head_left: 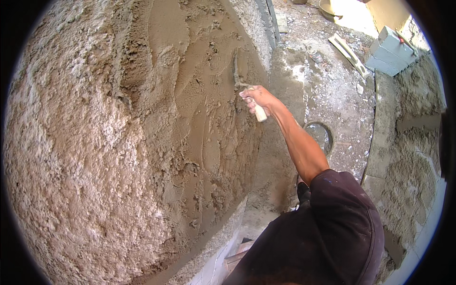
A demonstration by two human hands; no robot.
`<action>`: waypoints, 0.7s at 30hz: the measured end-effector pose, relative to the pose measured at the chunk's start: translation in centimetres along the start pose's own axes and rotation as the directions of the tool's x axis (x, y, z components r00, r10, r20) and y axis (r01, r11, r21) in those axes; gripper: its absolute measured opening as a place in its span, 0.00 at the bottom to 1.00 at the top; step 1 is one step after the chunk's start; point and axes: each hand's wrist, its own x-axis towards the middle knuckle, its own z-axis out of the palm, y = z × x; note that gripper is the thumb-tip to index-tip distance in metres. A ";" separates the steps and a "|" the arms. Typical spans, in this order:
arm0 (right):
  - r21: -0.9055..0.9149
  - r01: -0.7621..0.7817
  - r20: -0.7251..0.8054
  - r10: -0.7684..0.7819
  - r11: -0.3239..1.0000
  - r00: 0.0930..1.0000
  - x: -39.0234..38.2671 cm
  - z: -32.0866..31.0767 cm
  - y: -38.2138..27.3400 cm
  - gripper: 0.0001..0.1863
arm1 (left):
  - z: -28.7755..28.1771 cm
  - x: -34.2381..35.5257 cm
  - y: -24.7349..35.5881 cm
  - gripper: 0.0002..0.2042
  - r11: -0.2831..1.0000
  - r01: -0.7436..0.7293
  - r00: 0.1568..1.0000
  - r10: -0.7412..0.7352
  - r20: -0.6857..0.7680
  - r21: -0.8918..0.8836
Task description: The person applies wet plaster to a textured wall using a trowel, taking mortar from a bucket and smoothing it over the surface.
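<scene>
My right hand [257,100] is wrapped around the pale handle of a trowel [261,114]. Its thin blade points away from me and lies edge-on against the wet mortar [197,128] spread over the wall. The mortar is grey-brown, smooth in streaks and lumpy in others. Left of it the wall [80,156] shows a rough, paler, crusted surface. My left hand does not show in this view.
On the debris-strewn floor stands a round bucket [319,137] beside my forearm. Farther off are a long pale tool [349,54], a grey block [390,53] and a basin [328,8]. Rough mortar [408,161] covers a surface at the right.
</scene>
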 end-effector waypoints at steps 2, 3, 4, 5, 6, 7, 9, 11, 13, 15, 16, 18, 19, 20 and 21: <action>-0.021 0.041 0.027 -0.041 0.999 0.999 -2.3 3.0 -1.2 0.08 | 0.2 0.2 -0.1 0.31 1.000 0.008 1.000 -0.008 -0.007 -0.004; -0.053 0.065 0.015 -0.064 0.996 0.998 -4.0 4.7 -0.8 0.07 | 0.2 0.3 -0.2 0.31 1.000 0.008 1.000 -0.008 -0.010 -0.008; -0.100 0.072 0.038 -0.068 0.992 0.997 -5.9 6.6 -0.7 0.09 | 0.1 0.3 -0.4 0.31 1.000 0.014 1.000 -0.014 -0.014 -0.002; -0.156 0.108 0.101 -0.093 0.982 0.990 -8.5 8.4 -0.7 0.09 | -0.1 0.2 -0.7 0.31 1.000 0.018 1.000 -0.018 -0.011 0.000; -0.131 0.116 0.153 -0.095 0.985 0.984 -8.9 9.2 0.5 0.09 | 0.0 0.1 -0.8 0.31 1.000 0.020 1.000 -0.020 -0.011 -0.002; -0.140 0.158 0.210 -0.127 0.977 0.970 -10.5 10.2 0.9 0.08 | -0.1 -0.1 -1.0 0.31 1.000 0.021 1.000 -0.021 -0.011 0.002; -0.346 0.388 0.264 -0.308 0.854 0.914 -11.4 10.5 1.9 0.08 | -0.1 0.1 -1.0 0.31 1.000 0.020 1.000 -0.020 -0.010 -0.001; -0.687 0.469 0.164 -0.511 0.554 0.844 -7.8 9.3 1.5 0.09 | -0.2 0.1 -0.9 0.31 1.000 0.019 1.000 -0.019 -0.017 -0.001; -0.885 0.346 0.037 -0.695 0.311 0.718 -2.6 6.9 -0.2 0.10 | -0.1 0.1 -0.8 0.31 1.000 0.018 1.000 -0.018 -0.021 -0.003; -0.911 0.196 -0.146 -0.727 0.363 0.671 3.4 3.1 -2.5 0.11 | -0.1 0.2 -0.7 0.31 1.000 0.020 0.999 -0.020 -0.038 -0.001; -0.908 0.170 -0.185 -0.732 0.382 0.656 4.8 1.8 -3.5 0.11 | -0.3 0.2 -1.0 0.31 1.000 0.017 0.999 -0.017 -0.041 0.005; -0.901 0.067 -0.285 -0.703 0.428 0.652 7.5 -1.0 -4.1 0.14 | -0.3 -0.5 -0.9 0.31 1.000 0.026 0.999 -0.025 -0.035 0.010; -0.896 0.008 -0.337 -0.689 0.445 0.641 9.5 -3.4 -2.7 0.14 | 0.0 -0.9 -0.8 0.31 1.000 0.028 0.999 -0.028 -0.023 0.007; -0.773 0.050 -0.373 -0.517 0.632 0.771 9.8 -4.4 -1.5 0.13 | 0.0 -1.2 -1.2 0.31 0.999 0.029 0.999 -0.029 -0.019 0.018; -0.607 0.071 -0.348 -0.345 0.791 0.872 10.0 -4.8 -1.9 0.11 | -0.1 -1.1 -1.6 0.31 0.999 0.040 0.999 -0.039 -0.028 0.018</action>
